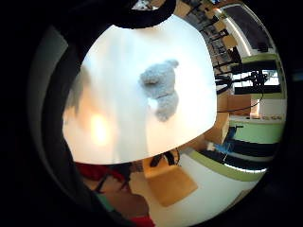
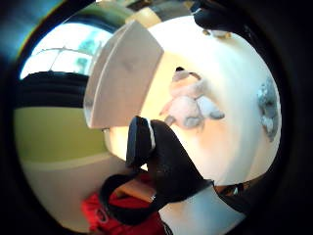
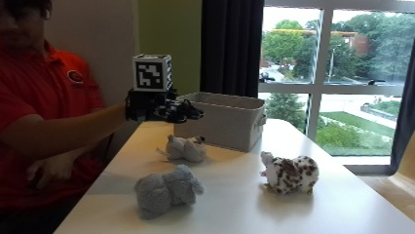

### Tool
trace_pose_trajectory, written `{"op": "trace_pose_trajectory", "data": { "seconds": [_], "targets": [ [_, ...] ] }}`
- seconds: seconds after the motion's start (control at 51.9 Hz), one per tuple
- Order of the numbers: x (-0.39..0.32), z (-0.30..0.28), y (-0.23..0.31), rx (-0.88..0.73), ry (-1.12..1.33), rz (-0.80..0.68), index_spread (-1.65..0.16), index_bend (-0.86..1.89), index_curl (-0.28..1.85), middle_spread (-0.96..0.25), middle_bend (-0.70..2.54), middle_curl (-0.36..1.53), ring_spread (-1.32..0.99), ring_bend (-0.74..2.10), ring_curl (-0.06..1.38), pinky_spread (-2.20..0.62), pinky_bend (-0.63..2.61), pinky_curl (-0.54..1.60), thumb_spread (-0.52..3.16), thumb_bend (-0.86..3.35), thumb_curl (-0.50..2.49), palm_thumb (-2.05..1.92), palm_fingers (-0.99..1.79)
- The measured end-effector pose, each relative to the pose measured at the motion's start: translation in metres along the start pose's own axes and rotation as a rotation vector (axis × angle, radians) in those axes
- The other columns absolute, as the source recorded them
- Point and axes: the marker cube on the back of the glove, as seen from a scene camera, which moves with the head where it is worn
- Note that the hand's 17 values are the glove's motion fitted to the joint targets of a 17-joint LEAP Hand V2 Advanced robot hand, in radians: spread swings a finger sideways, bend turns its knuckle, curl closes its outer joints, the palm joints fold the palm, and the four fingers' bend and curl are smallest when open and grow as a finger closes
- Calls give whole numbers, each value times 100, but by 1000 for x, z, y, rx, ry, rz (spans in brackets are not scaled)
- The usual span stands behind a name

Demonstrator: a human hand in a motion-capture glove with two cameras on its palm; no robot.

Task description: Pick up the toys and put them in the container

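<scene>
A person in a red shirt (image 3: 45, 92) sat at the white table (image 3: 246, 204), the gloved right hand (image 3: 162, 109) raised above the table's near-left part, level with the bin's rim and just beside the bin (image 3: 223, 119). From the outside view the hand held nothing; its fingers reached forward toward the bin, but they were dark against the glove, and whether they were straight or curled could not be told. In the thumb side palm view one black-gloved finger (image 2: 146, 142) crossed the middle, with no toy under it.

Three toys lay on the table, none in the bin. A pale toy (image 3: 185, 148) lay nearest the bin, close to its front wall but apart from it; the same toy showed in the thumb side view (image 2: 188, 103), beside the bin's wall (image 2: 122, 73). A grey toy (image 3: 168, 190) lay nearer the table's front edge, and it also showed in the little finger side view (image 1: 161, 90), alone on the bare tabletop (image 1: 118, 71). What animal it was could not be made out. A spotted toy (image 3: 290, 174) stood to the window side, well apart from the other two.

The bin's inside was hidden in every view; only its outer walls and rim showed. The person's face was cut off at the frame's top. The bare left hand (image 3: 48, 170) rested low by the table's edge, away from the toys, its fingers hard to make out.
</scene>
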Motion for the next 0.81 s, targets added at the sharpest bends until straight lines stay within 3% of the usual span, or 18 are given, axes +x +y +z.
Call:
{"op": "trace_pose_trajectory", "data": {
  "seconds": [0.135, 0.289, 0.809],
  "targets": [
    [-3, 2, 1, -2, 1, -13, -25, 29, 12, -8, 21, 9, -6, 14, 1, 3, 43, 14, 80, -4, 3, -6, 8],
    [-3, 3, 1, 8, 2, -27, -31, 30, 18, -10, 23, 15, -8, 16, 3, 3, 47, 19, 103, -5, 7, -6, 5],
    [-11, 28, -4, -1, -43, -75, -35, 29, 29, -11, 23, 27, -10, 18, 10, 4, 48, 27, 119, -5, 13, -7, -1]
  ]
}}
